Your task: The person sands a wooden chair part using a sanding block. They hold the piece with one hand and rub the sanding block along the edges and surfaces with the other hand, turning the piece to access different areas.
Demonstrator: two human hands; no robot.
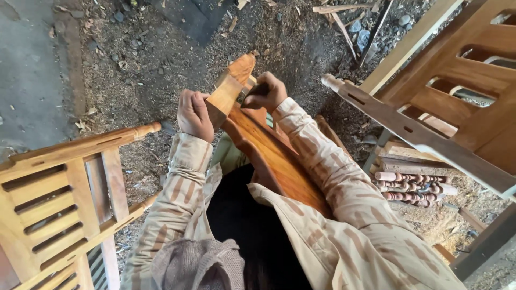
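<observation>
- Between your knees, the curved wooden piece (274, 156) rests on your lap, its far end pointing away over the sawdust-strewn ground (145, 70).
- Your left hand (194, 115) is clenched around the block-shaped end, steadying it.
- Your right hand (264, 92) presses a small dark pad, likely sandpaper, against the top; this looks like smoothing.
- Next, you'd need firm bracing and even strokes.
- No containers show; turned spindles (414, 188) lie stacked loose at right.

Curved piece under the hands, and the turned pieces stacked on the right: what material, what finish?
Curved piece: wood, grain visible, orange sheen suggests oil or varnish. Turned pieces: wood, reddish and matte, likely unfinished. Left hand and right hand grip its paler end.
</observation>
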